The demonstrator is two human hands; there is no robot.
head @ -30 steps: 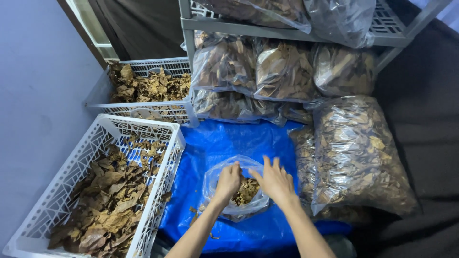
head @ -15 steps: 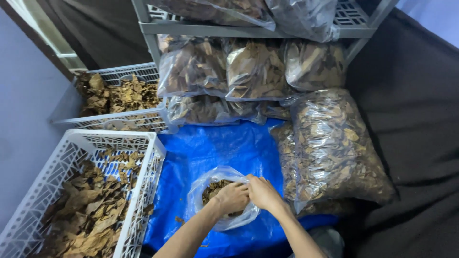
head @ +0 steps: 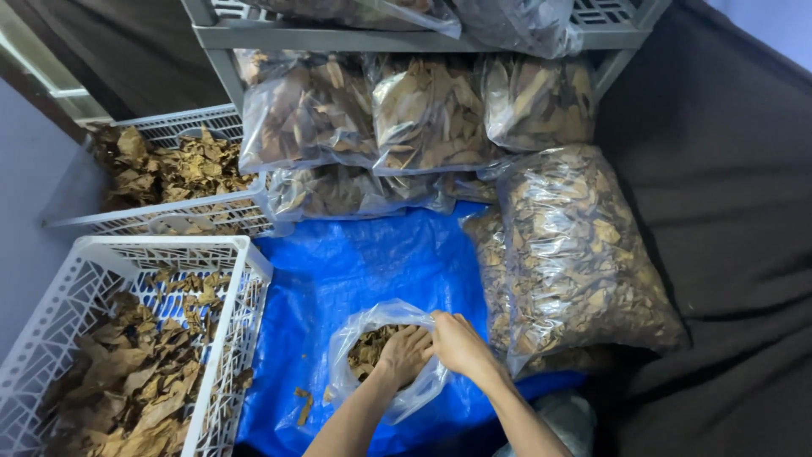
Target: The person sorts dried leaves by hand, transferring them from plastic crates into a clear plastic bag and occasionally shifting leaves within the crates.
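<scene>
A small clear plastic bag (head: 355,334) partly filled with dried brown leaves (head: 366,349) sits on a blue tarp (head: 355,262). My left hand (head: 404,354) is inside the bag's mouth, fingers bent down onto the leaves. My right hand (head: 457,343) grips the bag's right rim, holding the opening apart. Both forearms come up from the bottom edge of the head view.
A white slotted crate (head: 228,338) with dried leaves stands at the left, a second crate (head: 169,218) behind it. Large clear sacks of leaves (head: 575,245) lie at the right and more bags (head: 372,118) under a grey metal shelf (head: 355,35). Dark cloth covers the right.
The view has shifted, so the bag and hands sit lower and more central. My left hand has gone deeper into the bag; my right hand has closed on the rim.
</scene>
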